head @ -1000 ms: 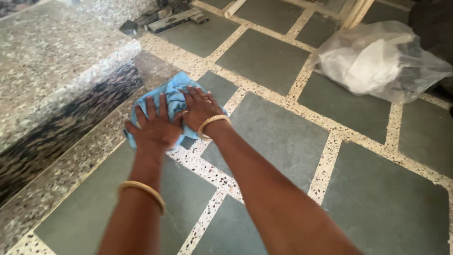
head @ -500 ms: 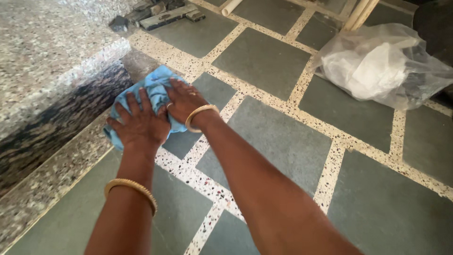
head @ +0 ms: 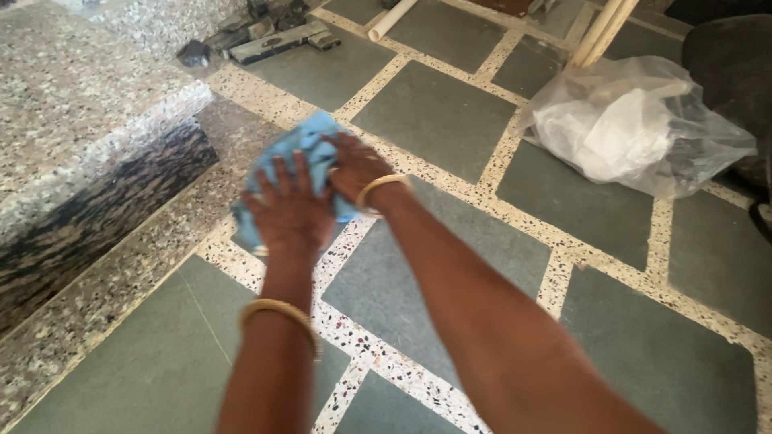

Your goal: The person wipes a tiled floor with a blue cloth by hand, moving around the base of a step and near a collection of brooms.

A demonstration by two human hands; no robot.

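Both hands (head: pixel 322 197) flat on blue cloth (head: pixel 301 145), near granite step (head: pixel 96 120).

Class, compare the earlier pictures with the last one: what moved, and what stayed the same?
Both hands, left and right, slid the blue cloth rightward across the floor, away from the granite step. Both palms stay pressed on the cloth; the plastic bag is unmoved.

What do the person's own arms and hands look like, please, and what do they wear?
Both forearms are bare, with no sleeves in view. The left hand has a gold bangle on its wrist; the right hand has a similar gold bangle. No gloves.
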